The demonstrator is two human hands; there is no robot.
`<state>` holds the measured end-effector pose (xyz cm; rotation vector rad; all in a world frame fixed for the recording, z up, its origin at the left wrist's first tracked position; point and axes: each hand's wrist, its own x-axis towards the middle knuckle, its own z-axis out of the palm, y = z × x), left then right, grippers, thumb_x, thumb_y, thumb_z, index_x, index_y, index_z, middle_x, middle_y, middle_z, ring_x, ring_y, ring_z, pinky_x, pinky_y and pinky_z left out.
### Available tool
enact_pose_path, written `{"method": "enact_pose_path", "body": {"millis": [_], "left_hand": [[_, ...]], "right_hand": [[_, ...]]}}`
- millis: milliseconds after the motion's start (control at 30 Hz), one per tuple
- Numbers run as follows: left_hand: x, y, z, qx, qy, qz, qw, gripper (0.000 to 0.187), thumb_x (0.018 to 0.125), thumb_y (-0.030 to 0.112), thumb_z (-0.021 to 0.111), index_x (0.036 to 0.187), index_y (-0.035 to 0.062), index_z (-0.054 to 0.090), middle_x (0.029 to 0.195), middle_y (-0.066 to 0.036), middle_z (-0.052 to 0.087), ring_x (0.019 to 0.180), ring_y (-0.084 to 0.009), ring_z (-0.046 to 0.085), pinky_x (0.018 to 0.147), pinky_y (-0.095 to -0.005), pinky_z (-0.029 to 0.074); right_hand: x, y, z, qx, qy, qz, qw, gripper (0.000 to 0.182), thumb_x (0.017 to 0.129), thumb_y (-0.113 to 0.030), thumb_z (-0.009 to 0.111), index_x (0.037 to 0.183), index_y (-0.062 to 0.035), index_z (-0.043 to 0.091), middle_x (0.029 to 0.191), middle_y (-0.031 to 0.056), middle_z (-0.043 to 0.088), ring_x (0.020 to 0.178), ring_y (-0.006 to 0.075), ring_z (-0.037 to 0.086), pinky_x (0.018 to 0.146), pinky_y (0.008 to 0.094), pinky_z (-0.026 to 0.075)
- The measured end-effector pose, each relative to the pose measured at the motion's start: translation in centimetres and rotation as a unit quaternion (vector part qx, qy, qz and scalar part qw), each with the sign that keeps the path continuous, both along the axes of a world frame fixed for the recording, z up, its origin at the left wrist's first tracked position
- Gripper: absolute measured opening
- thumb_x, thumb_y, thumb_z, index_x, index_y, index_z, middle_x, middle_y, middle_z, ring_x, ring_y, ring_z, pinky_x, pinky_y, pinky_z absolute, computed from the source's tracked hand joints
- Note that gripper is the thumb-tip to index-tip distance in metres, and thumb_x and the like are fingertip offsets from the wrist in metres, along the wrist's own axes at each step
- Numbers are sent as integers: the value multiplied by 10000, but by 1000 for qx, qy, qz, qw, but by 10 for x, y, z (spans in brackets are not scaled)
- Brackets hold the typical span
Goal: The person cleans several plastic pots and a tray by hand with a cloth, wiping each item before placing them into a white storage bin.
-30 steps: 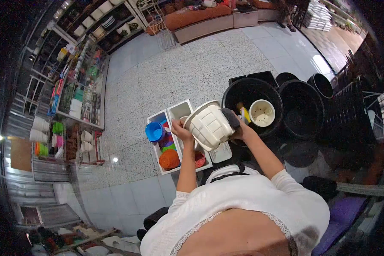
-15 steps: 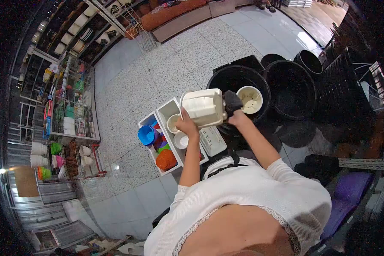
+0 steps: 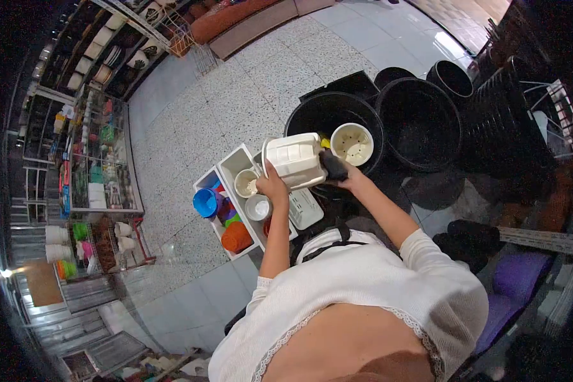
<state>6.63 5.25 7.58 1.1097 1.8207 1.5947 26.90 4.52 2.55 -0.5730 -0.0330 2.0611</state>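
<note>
A cream plastic flower pot [image 3: 293, 159] lies tilted on its side in the air before me. My left hand [image 3: 274, 188] is closed on its rim end, thumb on the outer wall. My right hand [image 3: 351, 180] grips a dark grey cloth [image 3: 333, 165] against the base of the pot; some of its fingers are hidden by the cloth. Beyond that hand, a second cream pot [image 3: 352, 144] with holes in its bottom sits in a large black tub [image 3: 290, 121]. Below my left wrist, a small cream pot [image 3: 246, 183] and a white pot [image 3: 258, 207] stand in a white box [image 3: 242, 155].
Blue pots [image 3: 205, 202] and orange pots [image 3: 237, 237] fill another white box [image 3: 204, 181]. A white slotted tray [image 3: 307, 210] stands beside the boxes. More black tubs [image 3: 420, 121] are at the right. A glass display case [image 3: 102, 153] stands at the left.
The cloth has shifted slightly down on the base of the pot, and the pot has turned a little. The whole view has moved slightly. A yellow thing now shows in the black tub.
</note>
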Motion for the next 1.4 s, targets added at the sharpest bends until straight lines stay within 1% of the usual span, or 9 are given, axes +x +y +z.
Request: {"method": "enact_pose_path", "body": {"millis": [100,400,467,600,733,833,1067,1200,1400], "left_hand": [[2,-6,12,-14,60,33,998,513,863,385,541,767,-113,621,581,-155,598,539,-170,532,541,-369,423],[-10,-21,-21,-61,6,73,995,436,861,304,554,698,-98,593,548,-136,570,532,-132,493,515,-355,398],[-8,-26,-8,-40,65,71,995,403,854,286,562,698,-84,600,537,-145,559,519,-154,506,508,-357,395],[-13,-49,19,-163,117,41,979,378,834,269,584,647,-60,583,529,-168,542,481,-253,516,510,-399,395],[-37,-79,9,-71,412,-40,908,284,714,271,678,641,6,606,571,-182,548,539,-317,503,527,-390,402],[-63,-88,-8,-25,441,-104,891,246,653,206,703,587,47,528,543,-135,516,530,-290,507,550,-375,384],[-138,-111,-53,-101,375,-162,907,221,649,194,703,753,50,573,731,-116,568,770,-294,537,738,-410,357],[-193,-107,-63,-173,323,-91,926,360,685,211,687,985,58,560,1051,-144,524,1071,-324,429,882,-460,270],[-287,-114,-143,-337,243,-10,910,436,705,217,676,1092,81,530,1204,-171,434,1152,-340,370,944,-476,250]], "right_hand": [[24,8,9,16,-236,16,971,427,733,32,599,1148,-14,514,1036,108,586,887,195,600,769,306,505],[83,71,-32,-35,-590,42,805,621,763,-205,652,1303,-60,382,1047,158,555,946,276,559,718,414,493],[66,82,-86,151,-809,12,567,661,732,-284,659,1295,-59,396,1081,201,539,1022,327,509,849,393,415],[-16,64,-22,325,-629,23,706,499,732,-305,663,1148,-66,529,887,193,602,859,323,578,787,390,443],[-100,40,46,162,-515,251,803,426,751,-355,644,1049,-55,592,906,162,610,819,251,613,591,363,519],[-142,44,36,217,-588,351,696,462,717,-356,666,1014,-8,596,873,162,620,760,251,632,506,363,526],[-239,41,-93,251,-621,369,645,298,666,-36,679,934,56,584,691,147,612,565,246,619,428,377,541],[-304,69,-114,301,-750,212,550,331,561,-151,689,838,24,638,727,193,626,674,288,631,659,354,496],[-397,139,-226,190,-763,23,618,332,584,-126,676,869,40,638,755,184,641,695,270,635,664,345,497]]}}
